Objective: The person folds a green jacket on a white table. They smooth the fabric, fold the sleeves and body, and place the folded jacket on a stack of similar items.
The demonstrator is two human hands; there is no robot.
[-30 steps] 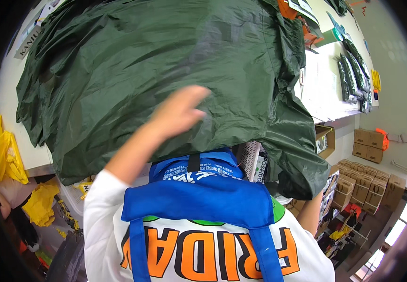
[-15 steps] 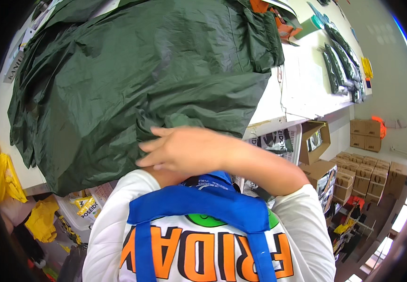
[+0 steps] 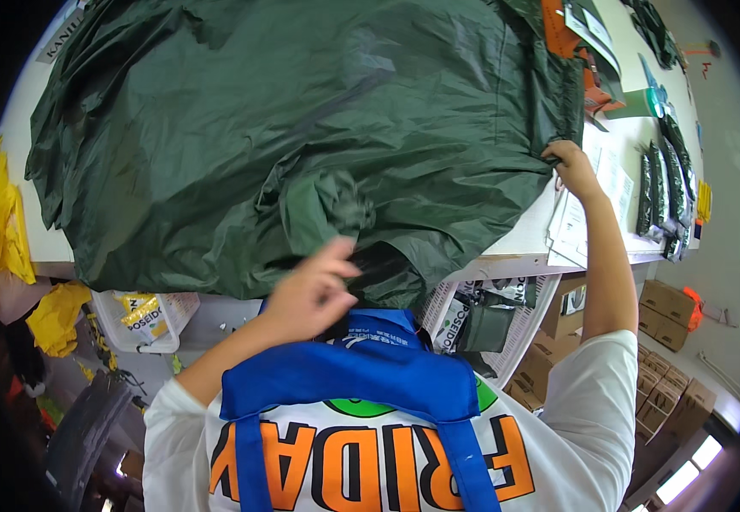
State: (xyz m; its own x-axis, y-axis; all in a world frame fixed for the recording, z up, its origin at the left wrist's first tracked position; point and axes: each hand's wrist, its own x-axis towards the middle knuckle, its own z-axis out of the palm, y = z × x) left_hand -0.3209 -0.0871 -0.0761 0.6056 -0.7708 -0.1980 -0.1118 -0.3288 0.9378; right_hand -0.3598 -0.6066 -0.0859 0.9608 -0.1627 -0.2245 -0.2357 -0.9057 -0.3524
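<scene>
A large dark green garment of thin, shiny fabric lies spread and wrinkled over the table, its near edge hanging over the front. At its right side my right hand pinches the edge, arm stretched out. My left hand is just above the near edge, slightly blurred, fingers apart and partly bent, with nothing seen in them. Just beyond it a lighter green bunched part stands up from the cloth, smeared by motion. Whether the left fingertips touch the fabric I cannot tell.
Papers, a green cup-like container and several packed dark pouches lie on the table's right. Below the front edge are a white bin of packages, another bin and cardboard boxes. Yellow cloth hangs at left.
My crossed arms have parted: the right hand went out to the garment's right edge and took hold there, and the left came into view. The garment's near edge now lies differently.
</scene>
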